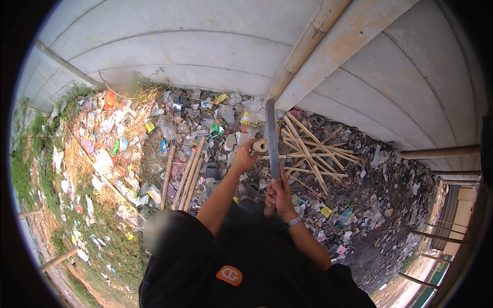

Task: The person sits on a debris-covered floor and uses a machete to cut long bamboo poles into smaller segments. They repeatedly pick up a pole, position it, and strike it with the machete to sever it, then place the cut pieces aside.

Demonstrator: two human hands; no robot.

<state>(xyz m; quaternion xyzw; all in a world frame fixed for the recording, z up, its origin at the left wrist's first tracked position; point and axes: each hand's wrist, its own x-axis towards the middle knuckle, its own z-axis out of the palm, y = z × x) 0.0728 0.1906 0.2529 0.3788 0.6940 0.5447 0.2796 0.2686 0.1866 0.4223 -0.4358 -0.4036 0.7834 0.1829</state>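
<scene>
My left hand (245,157) grips a short, pale bamboo pole, its hollow cut end (260,146) facing up and away from me. Most of that pole's length is hidden from this view. In my right hand (280,195) is the handle of a machete, whose long grey blade (272,136) points away from me, just right of the bamboo end. Blade and bamboo look close together; I cannot tell whether they touch. Beyond my right hand, split bamboo strips (310,154) lie crisscrossed in a loose pile.
Several uncut bamboo poles (190,174) lie side by side to my left. Litter and plastic scraps (226,115) cover the ground. A grey panel wall (205,46) stands ahead, with a bamboo pole (303,49) leaning along a concrete post (349,46). Weeds (41,169) grow far left.
</scene>
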